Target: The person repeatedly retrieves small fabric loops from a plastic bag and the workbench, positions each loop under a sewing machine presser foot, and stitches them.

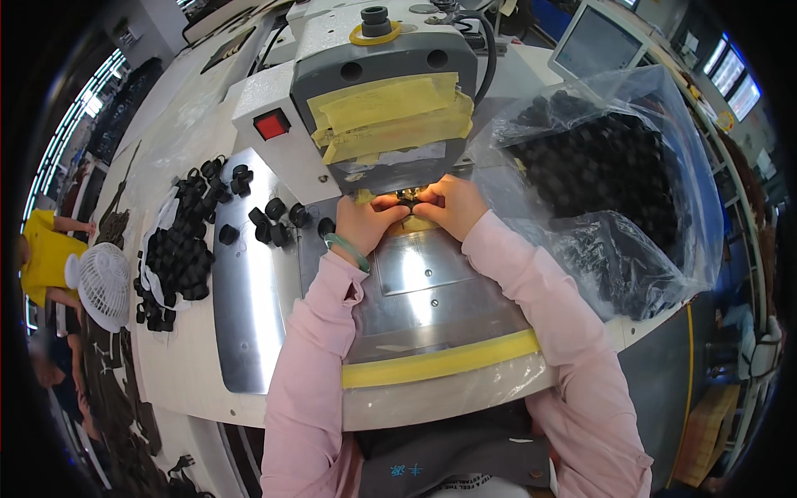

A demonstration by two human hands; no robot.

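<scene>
Both my hands meet under the front of a sewing machine (324,70), in the light by its needle area. My left hand (365,222), with a green bangle at the wrist, is closed, thumb and finger pinching one side of a small black loop of band (407,206). From the other side my right hand (452,206) pinches the same piece. Fingertips cover most of it. Several loose black loops (274,224) lie left of my left hand, one close to its wrist. Beneath my hands is a shiny metal plate (432,319).
Farther left lies a heap of black loops (183,257). On the right, a clear plastic bag (610,266) holds many small black pieces. Yellow tape (440,363) runs along the table's front edge. A monitor (598,41) stands at the back right, a white fan (104,286) at left near other people.
</scene>
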